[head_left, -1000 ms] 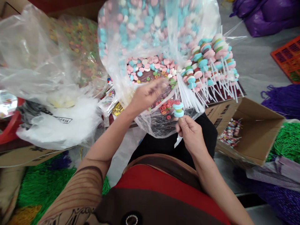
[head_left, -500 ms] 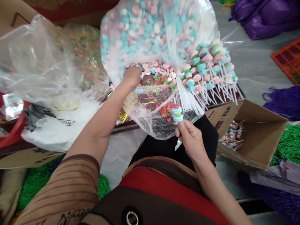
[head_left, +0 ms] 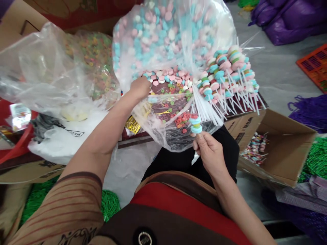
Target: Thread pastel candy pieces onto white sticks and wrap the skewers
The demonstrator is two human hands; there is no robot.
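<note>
My right hand (head_left: 209, 148) pinches the lower end of a candy skewer (head_left: 196, 124) and holds it upright, with pale blue discs, a yellow-green ring and a red ring threaded on it. My left hand (head_left: 141, 87) is at the left edge of a pile of pink, white and blue candy discs (head_left: 171, 72). Its fingers curl downward and their tips are hidden, so what they hold cannot be made out. Small gummy rings (head_left: 167, 102) lie in front of the pile, with red rings (head_left: 182, 119) nearer me. White sticks (head_left: 205, 107) lie fanned to the right.
Finished candy skewers (head_left: 230, 73) are stacked at the right. Behind stands a large clear bag of candy discs (head_left: 158, 30); a bag of gummy rings (head_left: 98, 64) lies left. Gold twist ties (head_left: 133, 125) sit by the table edge. An open cardboard box (head_left: 286, 153) stands right.
My left hand has drawn back slightly left and toward me from the candy discs. My right hand still holds the skewer, shifted a little in view.
</note>
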